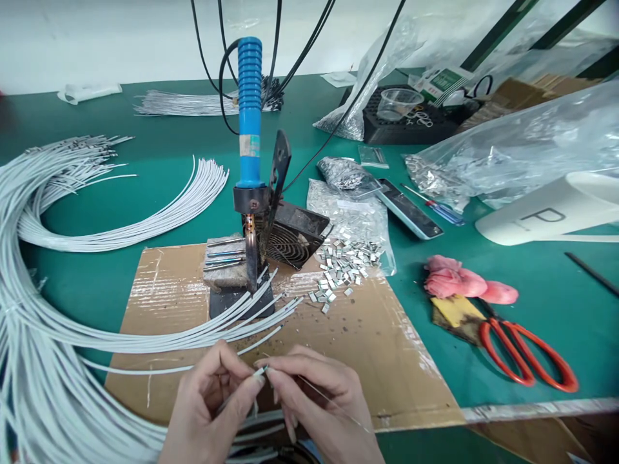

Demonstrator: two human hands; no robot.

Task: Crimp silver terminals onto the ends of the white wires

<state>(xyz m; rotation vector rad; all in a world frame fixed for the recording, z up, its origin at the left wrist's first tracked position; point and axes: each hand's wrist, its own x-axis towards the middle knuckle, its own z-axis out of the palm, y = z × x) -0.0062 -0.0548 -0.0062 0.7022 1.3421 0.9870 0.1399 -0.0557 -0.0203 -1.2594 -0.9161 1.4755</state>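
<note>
Low in the head view, my left hand point(213, 396) is closed, pinching a white cable point(261, 372) close to its tip. My right hand point(319, 393) meets it there, thumb and forefinger pressed together at the cable's dark end. A thin wire point(333, 405) trails from those fingers across the right hand; the exact contact at the tip is too small to make out. Beyond the hands, a blue-handled soldering iron point(250, 109) is clamped upright, tip down. White cables point(193, 338) fan in from the left, their ends in front of the iron.
Cardboard point(367, 361) covers the green table under the hands. Small metal pieces point(345, 264) lie loose beside a fan point(294, 235). To the right are red-handled scissors point(527, 354), a pink cloth-like bundle point(464, 280), a phone point(411, 209) and a screwdriver point(438, 206). Black cords point(358, 96) hang behind.
</note>
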